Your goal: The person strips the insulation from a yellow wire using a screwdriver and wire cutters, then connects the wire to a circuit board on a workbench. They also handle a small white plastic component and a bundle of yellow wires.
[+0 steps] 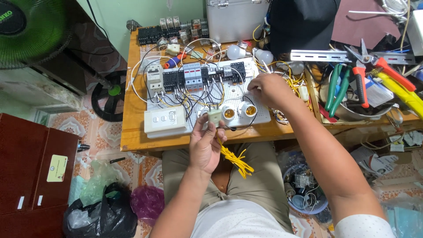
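My left hand (206, 143) holds a small pale square part (214, 116) in its fingertips, above my lap. A bunch of short yellow wires (235, 159) hangs from the same hand. My right hand (269, 88) rests on the right part of a white perforated panel (260, 115), fingers curled near its upper right corner; what they pinch is hidden. The panel carries breakers and black relays (185, 78) joined by black and white wires, a white switch plate (165, 120) and lamp sockets (246, 110).
The panel lies on a wooden table (132, 136). Two bulbs (264, 56) and a metal case (235, 17) stand behind it. Pliers, cutters and a metal rail (365, 75) crowd the right side. A green fan (31, 31), a red cabinet (31, 172) and plastic bags (101, 216) sit at my left.
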